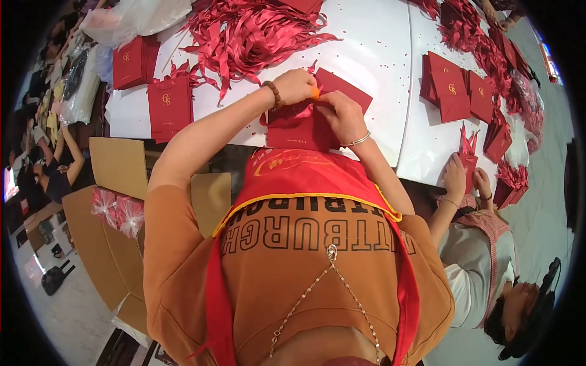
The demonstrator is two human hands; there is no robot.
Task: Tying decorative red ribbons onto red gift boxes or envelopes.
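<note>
Head view: at eleven o'clock a stack of red paper bags [170, 107] is seen on the white table [378, 55]. Near centre, a red paper bag [302, 125] is pinched at its top edge by the left hand [295, 86] and right hand [342, 114], fingers pressed together. At three o'clock, another person's hands [464, 177] are laid on a bag.

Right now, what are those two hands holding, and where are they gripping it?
Both the left hand and right hand pinch a flat red paper bag at its top edge, over the white table.
</note>
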